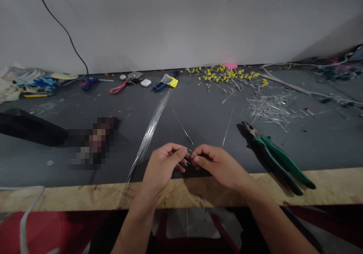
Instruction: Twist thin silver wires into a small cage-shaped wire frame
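Near the table's front edge, my left hand (167,161) pinches a thin bent metal wire (190,152) between thumb and fingers. My right hand (212,161) is closed on the same wire, fingertips almost touching the left ones. The wire's exact shape is partly hidden by the fingers. Just beyond my hands lies a single twisted wire piece (183,127), and a straight wire (228,127) lies further right. A long bundle of straight wires (151,127) stretches away to the left. Green-handled pliers (275,155) rest to the right, jaws pointing away from me.
Behind are a heap of silver wire pieces (272,108), yellow-tipped wires (229,76), blue-handled tool (163,85), white case (146,83), pink strap (117,88) and blue glue gun (89,83). A black object (31,127) stands left. The table has a wooden front edge (85,197).
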Motion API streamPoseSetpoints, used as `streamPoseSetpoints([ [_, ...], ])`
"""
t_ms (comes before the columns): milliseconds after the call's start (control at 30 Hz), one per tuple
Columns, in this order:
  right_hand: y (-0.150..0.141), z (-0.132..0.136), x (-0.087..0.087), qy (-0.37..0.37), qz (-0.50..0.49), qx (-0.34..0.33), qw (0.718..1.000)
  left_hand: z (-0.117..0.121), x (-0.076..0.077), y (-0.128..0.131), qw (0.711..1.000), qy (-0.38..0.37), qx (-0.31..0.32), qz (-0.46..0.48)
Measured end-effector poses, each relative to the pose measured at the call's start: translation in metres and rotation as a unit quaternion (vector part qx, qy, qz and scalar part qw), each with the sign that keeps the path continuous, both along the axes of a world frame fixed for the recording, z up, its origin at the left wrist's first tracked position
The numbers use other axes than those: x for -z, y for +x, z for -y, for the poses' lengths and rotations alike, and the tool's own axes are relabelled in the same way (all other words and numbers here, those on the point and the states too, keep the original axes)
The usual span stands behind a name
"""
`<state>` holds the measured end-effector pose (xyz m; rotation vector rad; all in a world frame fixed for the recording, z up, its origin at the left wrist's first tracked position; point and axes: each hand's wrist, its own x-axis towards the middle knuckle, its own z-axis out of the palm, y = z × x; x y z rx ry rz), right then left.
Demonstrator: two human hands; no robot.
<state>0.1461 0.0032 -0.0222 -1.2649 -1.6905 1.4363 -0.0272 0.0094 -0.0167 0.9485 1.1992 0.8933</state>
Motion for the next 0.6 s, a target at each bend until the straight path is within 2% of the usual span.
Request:
streamPoseSetpoints([
  [300, 0.000, 0.001, -0.001, -0.067, -0.062, 0.015, 0.996, 0.001, 0.001, 0.001, 1.000, 0.009, -0.018, -0.004],
  [467, -0.003, 0.002, -0.001, -0.051, -0.072, 0.049, 0.995, 0.002, 0.002, 0.006, 0.999, 0.015, -0.040, 0.019],
  [600, -0.009, 0.005, -0.002, -0.041, -0.079, 0.108, 0.990, 0.004, 0.003, 0.012, 0.996, 0.028, -0.065, 0.047],
])
